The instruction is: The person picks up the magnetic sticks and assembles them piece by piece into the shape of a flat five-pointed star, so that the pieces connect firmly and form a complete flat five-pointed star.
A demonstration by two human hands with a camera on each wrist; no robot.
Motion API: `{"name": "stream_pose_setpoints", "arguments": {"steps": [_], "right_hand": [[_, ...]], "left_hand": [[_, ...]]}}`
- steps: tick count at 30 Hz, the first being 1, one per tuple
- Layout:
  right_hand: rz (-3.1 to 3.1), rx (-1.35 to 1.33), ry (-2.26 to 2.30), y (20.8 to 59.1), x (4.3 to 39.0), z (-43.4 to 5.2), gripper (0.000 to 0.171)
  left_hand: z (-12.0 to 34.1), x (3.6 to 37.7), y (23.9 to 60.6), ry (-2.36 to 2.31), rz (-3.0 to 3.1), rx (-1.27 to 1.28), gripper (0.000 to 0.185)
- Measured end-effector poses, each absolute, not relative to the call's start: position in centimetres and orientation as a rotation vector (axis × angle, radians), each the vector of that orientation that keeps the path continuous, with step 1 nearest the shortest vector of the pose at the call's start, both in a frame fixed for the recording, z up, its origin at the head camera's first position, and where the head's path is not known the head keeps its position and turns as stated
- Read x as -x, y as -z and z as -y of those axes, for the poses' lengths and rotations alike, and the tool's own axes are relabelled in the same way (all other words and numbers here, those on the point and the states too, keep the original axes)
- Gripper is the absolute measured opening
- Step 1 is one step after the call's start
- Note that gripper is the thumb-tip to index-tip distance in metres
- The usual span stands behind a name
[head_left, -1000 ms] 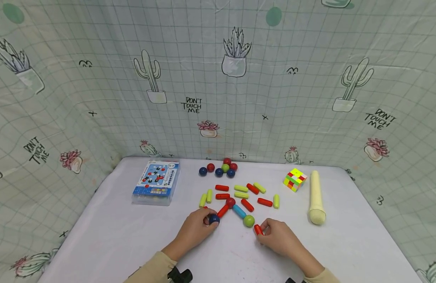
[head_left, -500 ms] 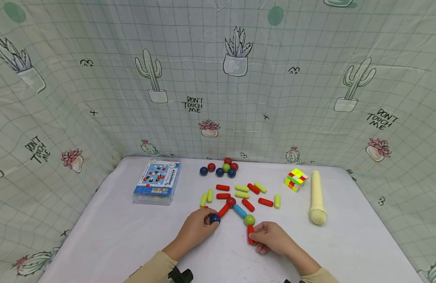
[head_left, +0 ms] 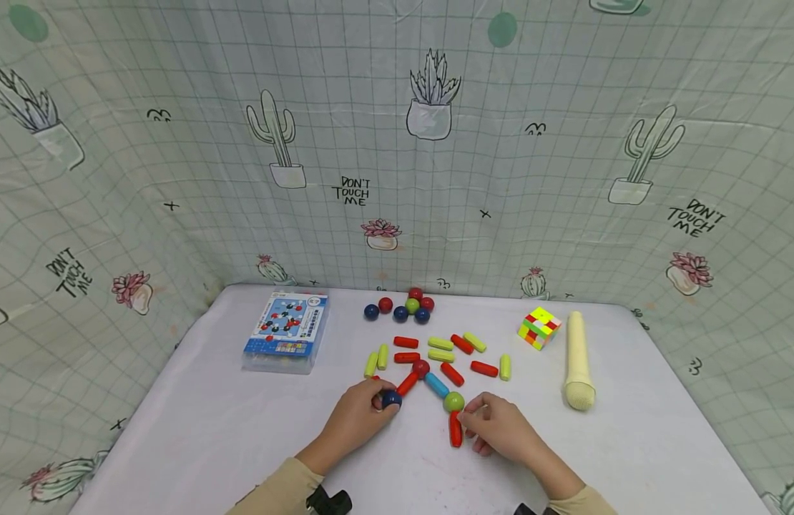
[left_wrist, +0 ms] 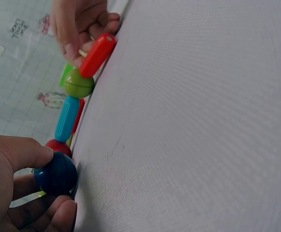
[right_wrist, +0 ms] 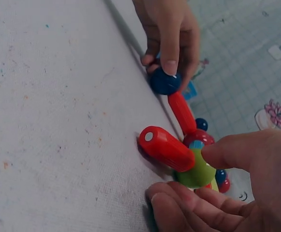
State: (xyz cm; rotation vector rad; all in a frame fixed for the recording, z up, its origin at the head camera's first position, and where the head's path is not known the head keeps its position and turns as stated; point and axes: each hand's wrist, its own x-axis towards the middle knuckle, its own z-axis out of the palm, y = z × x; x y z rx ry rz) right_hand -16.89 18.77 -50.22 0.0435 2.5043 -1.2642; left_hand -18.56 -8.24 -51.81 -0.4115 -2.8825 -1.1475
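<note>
On the white table [head_left: 210,422] lies a chain: dark blue ball [head_left: 390,399], red rod [head_left: 407,383], red ball [head_left: 420,368], light blue rod [head_left: 436,385], green ball [head_left: 453,401], and a second red rod [head_left: 456,429] pointing toward me. My left hand [head_left: 379,400] grips the blue ball [left_wrist: 56,174], thumb on top. My right hand [head_left: 469,416] pinches the green ball [right_wrist: 196,174] between thumb and fingers, right beside the joined red rod [right_wrist: 165,148]. The left wrist view shows the green ball [left_wrist: 78,84] with that rod [left_wrist: 97,54] stuck to it.
Loose red and yellow-green rods [head_left: 442,350] lie behind the chain, with several balls [head_left: 403,306] farther back. A blue box [head_left: 285,331] sits at the left. At the right are a colour cube [head_left: 538,327] and a cream toy microphone [head_left: 579,361]. A cactus-print cloth [head_left: 397,143] walls the table.
My right hand swung the red rod from the right of the green ball to its near side, where it now sticks. The hand then shifted onto the ball. My left hand stayed put.
</note>
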Motion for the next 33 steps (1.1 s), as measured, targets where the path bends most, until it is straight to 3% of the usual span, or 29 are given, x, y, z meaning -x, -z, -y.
{"name": "stream_pose_setpoints", "arguments": {"steps": [9,22,28,33], "right_hand": [[-2.625,0.122,1.354,51.2,17.9,-18.7,0.038],[-2.721,0.158,1.295,51.7,18.4,-18.2,0.030],[-2.723,0.173,1.297,51.7,18.3,-18.2,0.029],[-2.716,0.177,1.305,51.7,18.3,-18.3,0.030]], "left_hand": [[8.3,18.5,51.9,1.160,2.880,0.405,0.033],[8.3,18.5,51.8,1.194,2.852,0.425,0.031],[9.3,18.9,51.6,1.090,2.749,0.311,0.020],[10.2,19.5,51.5,0.838,2.798,0.177,0.027]]}}
